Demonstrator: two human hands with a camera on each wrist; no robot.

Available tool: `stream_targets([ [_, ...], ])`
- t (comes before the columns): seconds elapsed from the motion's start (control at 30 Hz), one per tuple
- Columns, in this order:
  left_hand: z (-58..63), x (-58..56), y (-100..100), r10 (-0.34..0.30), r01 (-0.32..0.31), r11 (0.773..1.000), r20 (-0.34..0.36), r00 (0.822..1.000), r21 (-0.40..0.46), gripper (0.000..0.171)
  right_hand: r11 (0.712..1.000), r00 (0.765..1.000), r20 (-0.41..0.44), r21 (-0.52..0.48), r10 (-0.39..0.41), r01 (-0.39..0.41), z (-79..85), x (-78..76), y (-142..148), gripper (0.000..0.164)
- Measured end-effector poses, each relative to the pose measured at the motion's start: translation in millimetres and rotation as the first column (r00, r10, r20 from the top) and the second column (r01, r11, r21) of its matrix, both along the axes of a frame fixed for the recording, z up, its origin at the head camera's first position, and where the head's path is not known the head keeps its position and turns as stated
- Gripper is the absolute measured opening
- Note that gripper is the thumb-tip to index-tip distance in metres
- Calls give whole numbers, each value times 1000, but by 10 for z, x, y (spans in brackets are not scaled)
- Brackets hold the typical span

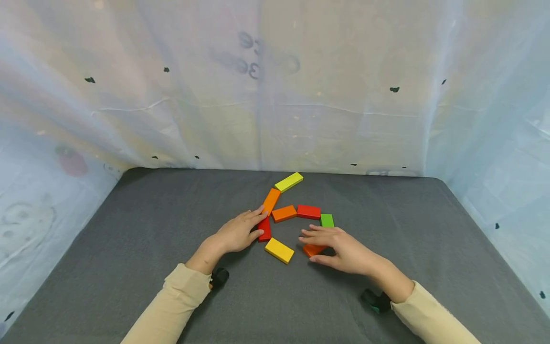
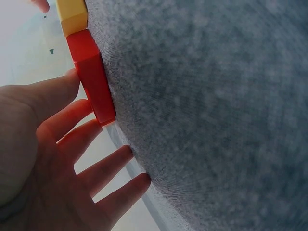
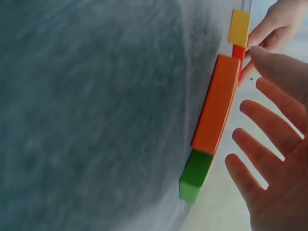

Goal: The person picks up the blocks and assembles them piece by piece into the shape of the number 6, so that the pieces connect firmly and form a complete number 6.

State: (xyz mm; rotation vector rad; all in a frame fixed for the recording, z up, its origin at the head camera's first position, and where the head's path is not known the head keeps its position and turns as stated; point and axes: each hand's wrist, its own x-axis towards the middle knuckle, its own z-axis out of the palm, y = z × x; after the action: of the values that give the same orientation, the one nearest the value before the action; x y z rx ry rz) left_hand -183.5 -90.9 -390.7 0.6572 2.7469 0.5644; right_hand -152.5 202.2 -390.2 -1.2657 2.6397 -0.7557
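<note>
My left hand lies with fairly straight fingers along the left side of a row of flat blocks. Its thumb and a finger touch a red block, and the fingertips reach an orange block behind it. Over a dark orange block hovers my right hand, fingers spread and partly covering it in the head view. A green block adjoins that block's far end. Between the hands sits a yellow block, one corner close to the red block and a gap to the dark orange one.
Another orange block and a red block join the row across the back to the green one. A lime-yellow block angles off toward the rear. Grey cloth covers the table; pale plastic sheeting hangs behind and at both sides.
</note>
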Motion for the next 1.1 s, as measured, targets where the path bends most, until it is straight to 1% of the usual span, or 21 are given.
stream_targets([
  [0.1, 4, 4, 1, 2, -2, 1000, 2, 1000, 3, 55, 999, 999, 12, 12, -34, 34, 7, 8, 59, 48],
  [0.4, 8, 11, -8, -5, 5, 1000, -7, 1000, 6, 55, 998, 998, -16, 14, -66, 66, -3, 10, 145, 44],
  [0.73, 6, 11, -11, -4, 4, 1000, -10, 1000, 6, 55, 997, 995, -71, -21, -75, 74, -52, -31, 203, 35],
  [1.0, 11, 16, -17, -9, 10, 1000, -8, 1000, 16, 55, 993, 992, -48, -4, -116, 116, -64, -65, 191, 32],
  [1.1, 8, 17, -20, -12, 12, 1000, -12, 1000, 16, 55, 993, 993, -36, -3, -117, 117, -62, -69, 175, 30],
])
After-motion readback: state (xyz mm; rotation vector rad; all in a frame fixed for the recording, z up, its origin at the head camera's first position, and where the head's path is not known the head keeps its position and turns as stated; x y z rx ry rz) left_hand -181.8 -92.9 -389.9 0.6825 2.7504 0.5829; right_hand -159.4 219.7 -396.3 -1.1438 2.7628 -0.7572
